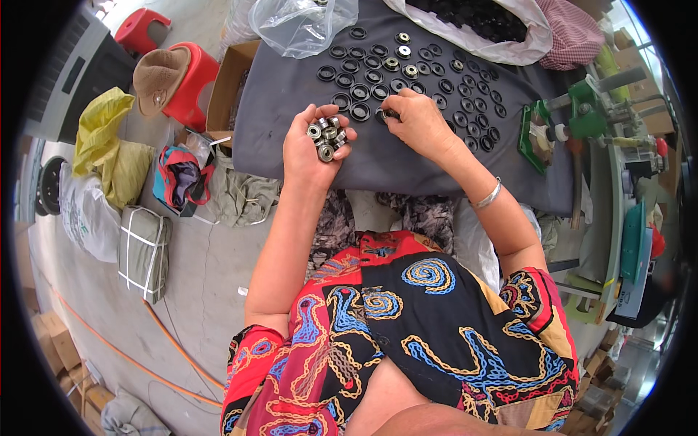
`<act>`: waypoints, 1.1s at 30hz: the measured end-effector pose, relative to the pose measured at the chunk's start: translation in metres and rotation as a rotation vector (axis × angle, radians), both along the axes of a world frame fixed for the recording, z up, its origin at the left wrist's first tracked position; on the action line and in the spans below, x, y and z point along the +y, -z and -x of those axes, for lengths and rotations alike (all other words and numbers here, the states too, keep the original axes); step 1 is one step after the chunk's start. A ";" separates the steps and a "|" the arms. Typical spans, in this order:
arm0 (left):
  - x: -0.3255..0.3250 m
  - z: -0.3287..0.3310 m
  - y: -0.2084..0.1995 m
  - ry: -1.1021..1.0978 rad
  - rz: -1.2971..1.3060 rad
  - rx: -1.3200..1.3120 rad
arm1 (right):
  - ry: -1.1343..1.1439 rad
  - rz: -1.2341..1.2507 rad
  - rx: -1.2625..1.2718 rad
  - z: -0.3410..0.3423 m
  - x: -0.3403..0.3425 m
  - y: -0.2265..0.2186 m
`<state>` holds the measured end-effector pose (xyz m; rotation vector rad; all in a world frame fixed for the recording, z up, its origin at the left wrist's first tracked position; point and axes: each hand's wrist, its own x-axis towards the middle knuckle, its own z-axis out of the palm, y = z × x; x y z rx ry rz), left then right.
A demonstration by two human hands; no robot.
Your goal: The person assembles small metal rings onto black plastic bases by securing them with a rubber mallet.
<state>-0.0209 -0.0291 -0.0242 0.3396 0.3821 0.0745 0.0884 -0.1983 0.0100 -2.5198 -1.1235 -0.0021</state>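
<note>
Cupped palm up, my left hand (pixel 315 149) holds several small shiny ball bearings (pixel 326 136) above the near edge of the grey cloth. To its right, the fingers of my right hand (pixel 416 120) are pinched together, pointing down at a black ring (pixel 381 115) at the near edge of the spread. What the fingertips grip is mostly hidden. Many more black rings (pixel 360 91) lie in loose rows on the cloth-covered table (pixel 280 94). A few of them, toward the far middle, have a shiny bearing (pixel 403 51) in their centre.
Beyond the rings sit a clear plastic bag (pixel 305 25) and a white sack (pixel 502 52) full of black parts. A green hand press (pixel 582 109) stands at the right. Left of the table are a cardboard box (pixel 231 87), a red stool (pixel 190 102) with a hat (pixel 160 80), and bundles on the floor.
</note>
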 end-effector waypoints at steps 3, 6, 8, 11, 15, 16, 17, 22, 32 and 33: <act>0.000 0.002 0.001 -0.009 -0.002 0.009 | -0.027 0.041 -0.002 0.000 0.003 -0.004; -0.001 0.001 0.003 -0.018 -0.003 0.016 | -0.029 0.031 0.031 -0.003 0.004 -0.003; 0.001 -0.002 0.004 -0.010 0.009 -0.005 | -0.025 0.051 0.017 -0.004 0.005 -0.004; 0.003 -0.005 0.005 -0.006 0.019 -0.001 | -0.041 0.073 -0.033 -0.007 0.006 -0.002; 0.009 -0.013 0.003 -0.025 0.008 0.008 | -0.103 -0.110 -0.272 0.015 0.013 -0.014; 0.008 -0.011 -0.001 -0.031 0.004 0.004 | -0.113 -0.122 -0.278 0.025 0.017 -0.023; 0.004 -0.004 -0.013 -0.059 -0.018 0.030 | -0.207 -0.210 -0.202 0.041 0.019 -0.036; -0.005 -0.014 0.005 -0.167 -0.078 0.069 | -0.420 -0.329 -0.193 0.071 0.041 -0.020; -0.015 0.007 -0.003 -0.072 -0.095 0.048 | -0.489 -0.271 -0.320 0.086 0.039 -0.016; -0.014 0.003 -0.002 -0.065 -0.111 0.059 | -0.496 -0.255 -0.352 0.083 0.039 -0.014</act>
